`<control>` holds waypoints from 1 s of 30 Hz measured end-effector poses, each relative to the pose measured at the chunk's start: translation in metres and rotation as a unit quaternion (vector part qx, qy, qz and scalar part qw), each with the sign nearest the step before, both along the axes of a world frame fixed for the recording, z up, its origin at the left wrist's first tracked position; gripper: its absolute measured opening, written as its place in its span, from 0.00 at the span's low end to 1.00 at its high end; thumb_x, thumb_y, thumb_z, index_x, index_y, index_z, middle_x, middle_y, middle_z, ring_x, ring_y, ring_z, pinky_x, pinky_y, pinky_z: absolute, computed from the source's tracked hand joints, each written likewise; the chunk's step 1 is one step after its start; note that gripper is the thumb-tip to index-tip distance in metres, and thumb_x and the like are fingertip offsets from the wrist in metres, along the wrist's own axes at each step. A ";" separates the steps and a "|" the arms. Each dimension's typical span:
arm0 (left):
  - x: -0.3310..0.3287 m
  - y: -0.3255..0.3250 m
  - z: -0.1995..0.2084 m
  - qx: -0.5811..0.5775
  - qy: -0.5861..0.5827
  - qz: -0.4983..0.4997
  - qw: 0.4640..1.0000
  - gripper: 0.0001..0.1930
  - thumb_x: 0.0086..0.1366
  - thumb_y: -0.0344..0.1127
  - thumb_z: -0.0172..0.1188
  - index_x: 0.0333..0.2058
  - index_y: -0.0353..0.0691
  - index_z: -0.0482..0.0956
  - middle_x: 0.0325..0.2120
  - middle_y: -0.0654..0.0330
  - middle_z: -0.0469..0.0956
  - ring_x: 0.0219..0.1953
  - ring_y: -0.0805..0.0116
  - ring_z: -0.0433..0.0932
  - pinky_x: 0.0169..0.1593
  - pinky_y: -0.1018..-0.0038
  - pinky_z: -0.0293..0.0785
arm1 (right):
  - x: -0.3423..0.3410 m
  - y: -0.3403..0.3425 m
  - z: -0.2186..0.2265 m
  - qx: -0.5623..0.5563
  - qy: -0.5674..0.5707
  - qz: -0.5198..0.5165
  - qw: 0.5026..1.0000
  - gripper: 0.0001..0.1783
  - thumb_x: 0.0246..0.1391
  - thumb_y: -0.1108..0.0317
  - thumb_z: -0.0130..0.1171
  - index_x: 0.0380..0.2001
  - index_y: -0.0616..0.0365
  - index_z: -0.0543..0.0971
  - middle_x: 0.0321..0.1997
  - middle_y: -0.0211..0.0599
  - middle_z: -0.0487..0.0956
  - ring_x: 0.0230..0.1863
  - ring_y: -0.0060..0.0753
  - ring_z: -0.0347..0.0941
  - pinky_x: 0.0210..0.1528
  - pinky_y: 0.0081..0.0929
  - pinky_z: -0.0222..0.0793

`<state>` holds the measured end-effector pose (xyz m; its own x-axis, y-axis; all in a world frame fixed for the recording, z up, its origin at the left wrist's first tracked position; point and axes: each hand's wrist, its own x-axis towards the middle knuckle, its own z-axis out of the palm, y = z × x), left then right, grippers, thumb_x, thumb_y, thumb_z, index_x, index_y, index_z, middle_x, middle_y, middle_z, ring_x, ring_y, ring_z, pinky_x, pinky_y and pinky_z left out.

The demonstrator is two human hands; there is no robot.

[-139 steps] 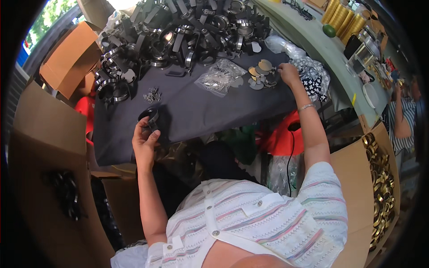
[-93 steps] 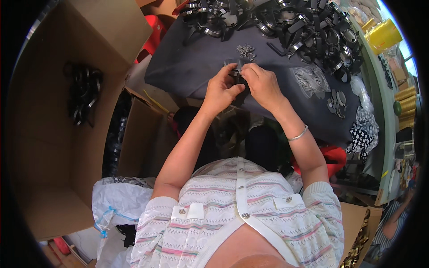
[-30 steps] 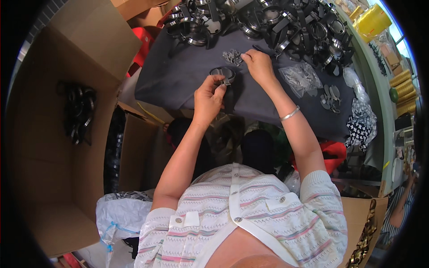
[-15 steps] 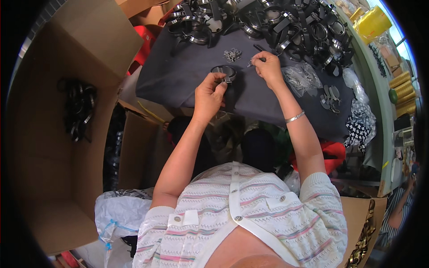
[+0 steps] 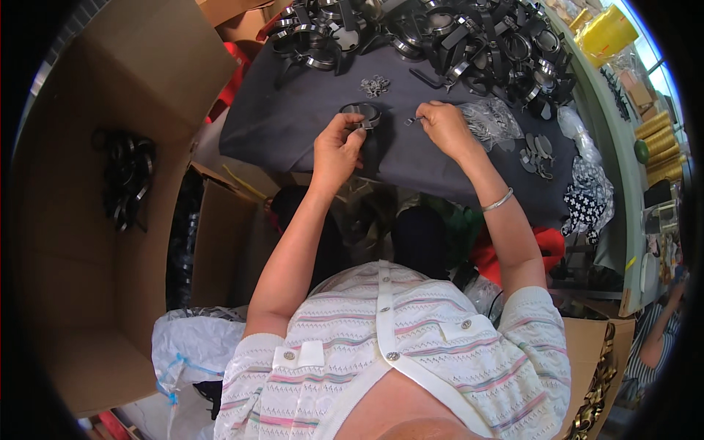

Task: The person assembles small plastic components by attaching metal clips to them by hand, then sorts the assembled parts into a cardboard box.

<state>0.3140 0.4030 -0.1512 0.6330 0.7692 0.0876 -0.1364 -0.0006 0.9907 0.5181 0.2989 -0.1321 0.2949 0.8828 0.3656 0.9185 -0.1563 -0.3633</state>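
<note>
My left hand (image 5: 339, 150) pinches a watch (image 5: 367, 115) with a round silver-rimmed case, held over the near part of the dark table cloth (image 5: 293, 121); its black strap is partly hidden. To its right, my right hand (image 5: 445, 126) is closed on a small metal piece (image 5: 411, 121) that looks like a buckle, apart from the watch. Beyond the watch lies a small heap of tiny metal parts (image 5: 375, 86). Close to my right hand rests a clear plastic bag (image 5: 490, 121) of slender metal parts.
A large pile of black-strapped watches (image 5: 440, 37) covers the table's far side. Flat grey oval pieces (image 5: 539, 150) lie at the right. A tall cardboard box (image 5: 81, 279) stands at left with black straps (image 5: 128, 176) inside. Another person's arm (image 5: 655, 337) shows at far right.
My right hand has drawn back slightly toward me and to the right with the small metal piece. My left hand keeps the watch in nearly the same place.
</note>
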 end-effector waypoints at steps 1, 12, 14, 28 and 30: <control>-0.001 0.000 -0.001 -0.003 -0.007 -0.002 1.000 0.09 0.60 0.28 0.54 0.40 0.37 0.74 0.19 0.66 0.71 0.16 0.81 0.68 0.18 0.81 0.68 | 0.000 0.001 0.001 -0.026 -0.092 0.015 0.995 0.04 0.46 0.75 0.56 0.28 0.60 0.75 0.30 0.52 0.77 0.36 0.53 0.74 0.36 0.40 0.69; -0.005 0.001 0.003 -0.020 -0.002 -0.018 1.000 0.09 0.61 0.28 0.53 0.41 0.37 0.73 0.21 0.66 0.71 0.16 0.81 0.68 0.18 0.81 0.68 | -0.038 0.012 0.005 0.135 0.352 -0.005 0.926 0.01 0.52 0.76 0.54 0.27 0.60 0.73 0.21 0.28 0.75 0.13 0.15 0.66 0.15 0.15 0.59; -0.005 0.002 0.003 -0.024 -0.001 -0.021 1.000 0.09 0.61 0.28 0.53 0.41 0.37 0.73 0.21 0.65 0.71 0.17 0.81 0.68 0.19 0.81 0.68 | -0.039 0.015 0.002 0.152 0.368 0.017 0.917 0.01 0.52 0.75 0.54 0.27 0.60 0.74 0.21 0.28 0.75 0.14 0.15 0.66 0.16 0.15 0.59; -0.004 0.004 0.003 -0.010 0.002 -0.035 0.999 0.09 0.63 0.29 0.53 0.42 0.38 0.72 0.20 0.66 0.70 0.17 0.79 0.69 0.19 0.81 0.70 | -0.073 0.005 -0.005 0.223 0.286 0.084 0.928 0.02 0.48 0.79 0.58 0.27 0.63 0.76 0.22 0.31 0.74 0.24 0.19 0.70 0.25 0.17 0.64; -0.003 0.005 0.001 -0.015 0.000 -0.037 0.999 0.09 0.63 0.29 0.52 0.42 0.38 0.72 0.20 0.65 0.71 0.17 0.79 0.69 0.19 0.81 0.70 | -0.074 0.012 -0.008 0.247 0.244 0.125 0.929 0.05 0.45 0.80 0.60 0.28 0.63 0.76 0.25 0.33 0.75 0.27 0.23 0.72 0.28 0.18 0.66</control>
